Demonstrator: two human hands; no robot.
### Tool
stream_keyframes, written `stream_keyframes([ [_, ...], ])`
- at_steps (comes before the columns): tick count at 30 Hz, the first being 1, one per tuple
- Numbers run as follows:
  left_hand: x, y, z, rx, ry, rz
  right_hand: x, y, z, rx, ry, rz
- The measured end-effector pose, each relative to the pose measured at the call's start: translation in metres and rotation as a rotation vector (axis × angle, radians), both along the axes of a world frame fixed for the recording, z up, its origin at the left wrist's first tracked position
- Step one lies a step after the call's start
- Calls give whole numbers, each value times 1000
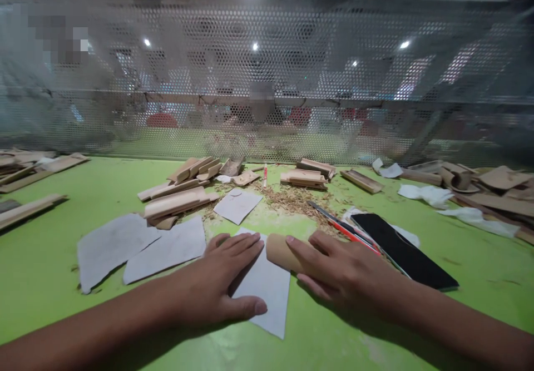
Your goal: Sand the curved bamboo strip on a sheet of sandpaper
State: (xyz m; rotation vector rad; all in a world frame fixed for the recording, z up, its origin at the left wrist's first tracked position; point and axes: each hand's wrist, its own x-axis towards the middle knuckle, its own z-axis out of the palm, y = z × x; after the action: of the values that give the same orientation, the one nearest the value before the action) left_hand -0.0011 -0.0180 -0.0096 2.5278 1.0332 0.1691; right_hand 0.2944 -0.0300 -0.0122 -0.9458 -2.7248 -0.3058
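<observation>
My left hand (227, 279) lies spread over a pale rectangular sheet (271, 296) on the green table, its fingertips close to the sheet's upper part. My right hand (340, 265) grips a curved tan wooden piece (283, 251) from above, fingers over its rounded top. The piece's left end rests over the sheet's right edge; its right part is hidden under my hand. Two irregular pale sheets (112, 246) (171, 248) lie to the left, and a smaller pale square (237, 205) lies just beyond my hands.
A black flat device (403, 248) and a red-handled tool (350, 232) lie right of my right hand. Wood shavings (292, 199) are scattered ahead. Curved wooden pieces (179, 201) are stacked behind, with more at both sides. A perforated metal screen (258, 70) stands across the back.
</observation>
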Motion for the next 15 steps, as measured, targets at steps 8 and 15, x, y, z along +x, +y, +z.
stream_keyframes([
  [8, 2, -1, 1, -28, 36, 33, -1, -1, 1, 60, -14, -30],
  [15, 2, 0, -2, -8, -7, 32, -3, -4, 4, 21, 12, 8],
])
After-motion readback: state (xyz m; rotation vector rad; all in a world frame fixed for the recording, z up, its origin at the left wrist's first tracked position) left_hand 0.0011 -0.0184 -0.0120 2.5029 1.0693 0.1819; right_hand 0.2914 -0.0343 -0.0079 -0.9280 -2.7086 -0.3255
